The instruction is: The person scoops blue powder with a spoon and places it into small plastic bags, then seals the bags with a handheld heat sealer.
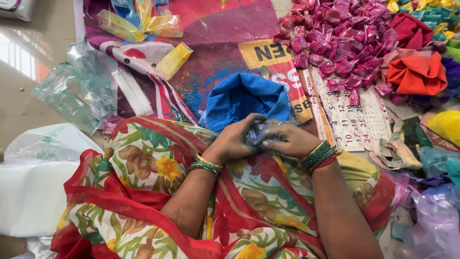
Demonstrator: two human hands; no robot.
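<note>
My left hand (pixel 235 140) and my right hand (pixel 287 140) meet over my lap, both closed around a small clear plastic pouch (pixel 261 130) dusted with blue powder. Just beyond the hands stands an open blue bag of blue powder (pixel 244 98). Green and gold bangles ring both wrists. My lap is covered by a floral red, green and yellow cloth (pixel 153 163).
A pile of several small pink powder packets (pixel 340 38) lies at the upper right, beside red (pixel 417 72) and yellow (pixel 445 124) powder bags. Clear empty pouches (pixel 76 96) and yellowish pouches (pixel 143 24) lie at the left. A calendar sheet (pixel 347 115) lies under the pink pile.
</note>
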